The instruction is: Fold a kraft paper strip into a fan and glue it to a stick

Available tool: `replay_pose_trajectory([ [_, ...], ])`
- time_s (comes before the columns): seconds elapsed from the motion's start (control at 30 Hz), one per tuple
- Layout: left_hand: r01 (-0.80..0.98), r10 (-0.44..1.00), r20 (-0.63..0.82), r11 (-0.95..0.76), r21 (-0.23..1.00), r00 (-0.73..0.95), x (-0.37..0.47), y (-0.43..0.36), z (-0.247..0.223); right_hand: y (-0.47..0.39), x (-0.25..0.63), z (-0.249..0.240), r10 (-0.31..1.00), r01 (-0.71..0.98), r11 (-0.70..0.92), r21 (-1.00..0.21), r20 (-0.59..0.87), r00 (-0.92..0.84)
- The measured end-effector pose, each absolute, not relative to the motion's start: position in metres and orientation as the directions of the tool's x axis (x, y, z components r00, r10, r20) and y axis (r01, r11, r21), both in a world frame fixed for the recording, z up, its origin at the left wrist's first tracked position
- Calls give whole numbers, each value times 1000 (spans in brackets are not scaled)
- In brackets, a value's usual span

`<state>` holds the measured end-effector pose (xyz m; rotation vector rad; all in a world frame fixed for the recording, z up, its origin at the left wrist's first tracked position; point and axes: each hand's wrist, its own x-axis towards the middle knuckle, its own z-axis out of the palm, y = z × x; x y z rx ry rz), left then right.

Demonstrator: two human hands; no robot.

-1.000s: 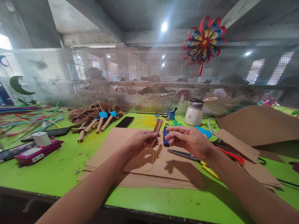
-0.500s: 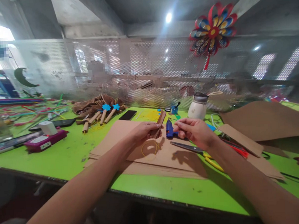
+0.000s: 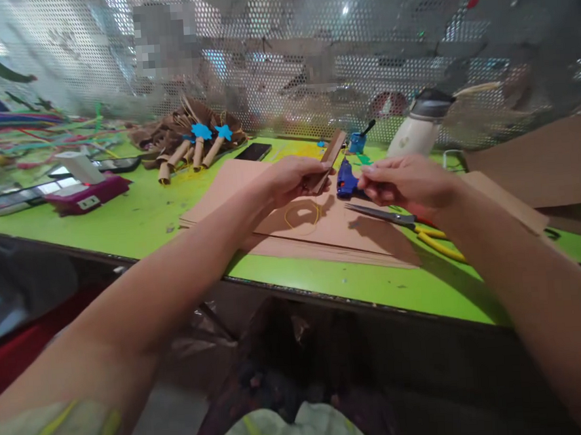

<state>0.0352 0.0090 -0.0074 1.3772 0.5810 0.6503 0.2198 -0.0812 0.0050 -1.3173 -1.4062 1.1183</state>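
A narrow folded strip of brown paper (image 3: 334,148) stands tilted in my left hand (image 3: 300,177), gripped between thumb and fingers. Below that hand, a thin yellow string (image 3: 287,219) loops down over the stack of brown paper sheets (image 3: 220,195). My right hand (image 3: 406,181) is closed in a pinch to the right; whatever is between its fingertips is too small to make out. Between the hands lies a blue glue gun (image 3: 347,180), close to the right fingertips. Scissors with yellow handles (image 3: 386,215) rest under the right hand, blades pointing left.
Behind the left hand are a black phone (image 3: 254,152) and a bundle of brown paper pieces with blue flowers (image 3: 201,134). A purple power strip (image 3: 89,194) sits left. A white bottle (image 3: 415,128) and large brown sheets (image 3: 548,162) are right. A perforated screen (image 3: 271,68) stands behind.
My view has tilted downward, so the table and hands appear higher and my lap shows. Both hands keep about the same place over the paper; the left still holds the strip.
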Motion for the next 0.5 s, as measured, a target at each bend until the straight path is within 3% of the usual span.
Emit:
replay_pose_trajectory([
  [0.5, -55, 639, 102, -94, 994, 762, 30, 19, -18, -81, 216, 0, 991, 201, 5, -980, -22, -133],
])
